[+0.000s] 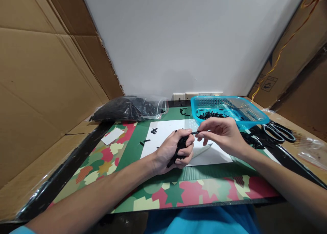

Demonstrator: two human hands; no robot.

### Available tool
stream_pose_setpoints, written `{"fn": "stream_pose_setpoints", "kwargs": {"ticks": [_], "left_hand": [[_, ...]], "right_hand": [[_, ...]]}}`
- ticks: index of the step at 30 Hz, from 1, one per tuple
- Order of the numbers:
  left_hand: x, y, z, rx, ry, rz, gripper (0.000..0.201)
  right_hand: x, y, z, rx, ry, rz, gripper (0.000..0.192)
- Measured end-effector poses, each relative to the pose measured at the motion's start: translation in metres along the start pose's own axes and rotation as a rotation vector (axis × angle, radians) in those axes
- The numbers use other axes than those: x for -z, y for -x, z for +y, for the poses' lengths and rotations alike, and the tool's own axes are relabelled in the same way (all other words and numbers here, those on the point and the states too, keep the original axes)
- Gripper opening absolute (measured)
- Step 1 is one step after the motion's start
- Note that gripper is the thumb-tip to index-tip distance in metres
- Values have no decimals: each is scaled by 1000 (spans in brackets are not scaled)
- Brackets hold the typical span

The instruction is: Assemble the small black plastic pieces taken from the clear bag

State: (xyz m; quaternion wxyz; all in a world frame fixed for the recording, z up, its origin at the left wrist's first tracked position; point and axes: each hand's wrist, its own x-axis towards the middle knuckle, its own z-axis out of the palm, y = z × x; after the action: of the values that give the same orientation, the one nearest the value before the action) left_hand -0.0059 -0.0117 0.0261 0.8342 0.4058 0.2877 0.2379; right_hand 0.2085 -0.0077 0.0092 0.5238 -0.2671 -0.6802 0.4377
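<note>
My left hand [176,148] is closed around a bunch of small black strips [181,148], some of which poke out below the palm. At its thumb and forefinger one thin black piece [195,132] sticks out to the right. The thumb and fingertips of my right hand [221,135] pinch the other end of that piece. Beneath both hands lies a white sheet of paper [163,128], with a pale pen-like tool [201,151] on it, its dark tip pointing right. Several loose black strips [153,130] are scattered over the sheet.
A blue plastic basket [255,119] with more black pieces stands at the back right, beside scissors [278,133]. At the back left lies a clear zip bag [127,107] full of black material. Cardboard walls [51,56] flank both sides; a white wall [178,39] closes the back.
</note>
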Motion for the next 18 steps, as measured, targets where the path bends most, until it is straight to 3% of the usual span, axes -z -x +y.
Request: {"fn": "stream_pose_setpoints", "kwargs": {"ticks": [12,14,18], "left_hand": [[2,-3,-3,-46,-86,33,41],[3,-4,-3,-77,-105,36,42],[4,-4,-3,-86,-100,21,43]], "right_hand": [[5,-2,-1,-79,85,-31,21],[12,-5,0,-147,189,-119,22],[27,-9,-1,-180,552,-414,12]]}}
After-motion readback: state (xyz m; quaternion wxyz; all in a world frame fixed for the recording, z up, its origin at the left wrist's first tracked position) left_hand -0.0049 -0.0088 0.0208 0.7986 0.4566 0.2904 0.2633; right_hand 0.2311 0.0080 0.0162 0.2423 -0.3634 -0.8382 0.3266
